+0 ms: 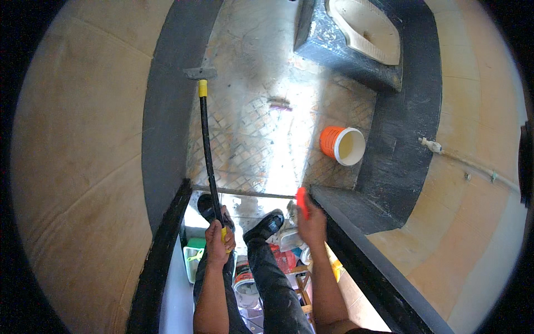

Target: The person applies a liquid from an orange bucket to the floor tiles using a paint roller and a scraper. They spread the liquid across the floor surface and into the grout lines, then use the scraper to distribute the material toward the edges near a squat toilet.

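Observation:
My left hand [219, 239] is wrapped round the lower end of a long black-handled scraper [206, 133] with yellow bands. The scraper reaches away from me, its flat grey blade [200, 73] near the dark-painted base of the left wall. Over by the right door post, my right hand [312, 224] is closed round a bright red object [302, 201]; fingers hide much of it, so its kind is unclear. Ahead on the tiled floor lies a small brush-like item [280, 105] with a purplish edge. An orange bucket [330, 142] with a white inside is tilted toward me.
A squat toilet [384, 42] is set in a raised dark block at the far right. Black door posts [384, 270] flank me above a low threshold [250, 193]. A pipe with a tap [431, 146] runs along the right wall. Behind my shoes [267, 225] are a paint-smeared bucket [245, 278] and a green-and-white tray [192, 261].

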A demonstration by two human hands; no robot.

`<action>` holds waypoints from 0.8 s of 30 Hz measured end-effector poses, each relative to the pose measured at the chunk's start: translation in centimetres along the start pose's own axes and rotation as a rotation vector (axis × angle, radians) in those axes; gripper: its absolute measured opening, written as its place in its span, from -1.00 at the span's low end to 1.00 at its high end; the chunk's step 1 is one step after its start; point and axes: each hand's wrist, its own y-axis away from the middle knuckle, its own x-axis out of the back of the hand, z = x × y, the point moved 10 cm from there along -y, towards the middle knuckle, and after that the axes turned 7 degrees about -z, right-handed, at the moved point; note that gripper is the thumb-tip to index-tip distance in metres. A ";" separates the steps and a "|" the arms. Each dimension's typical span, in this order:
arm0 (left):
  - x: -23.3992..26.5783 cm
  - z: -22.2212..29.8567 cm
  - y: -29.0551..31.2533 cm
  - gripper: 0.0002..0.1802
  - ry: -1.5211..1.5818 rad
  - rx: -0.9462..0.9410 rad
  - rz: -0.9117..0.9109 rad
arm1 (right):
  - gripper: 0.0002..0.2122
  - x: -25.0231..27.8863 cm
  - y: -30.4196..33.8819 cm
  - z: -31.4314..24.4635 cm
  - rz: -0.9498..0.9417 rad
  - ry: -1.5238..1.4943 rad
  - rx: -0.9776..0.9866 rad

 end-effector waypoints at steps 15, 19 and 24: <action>-0.1 -0.1 0.1 -0.43 -0.072 0.046 -0.032 | -0.85 5.7 -36.3 -28.5 0.060 -0.077 0.120; -0.1 -0.7 -0.2 -0.44 -0.057 0.013 -0.066 | -0.57 5.5 -31.1 -23.2 0.059 -0.019 0.323; 0.0 -1.9 -0.4 -0.46 -0.035 0.021 -0.011 | -0.59 -1.2 -10.9 -8.0 0.119 -0.012 0.220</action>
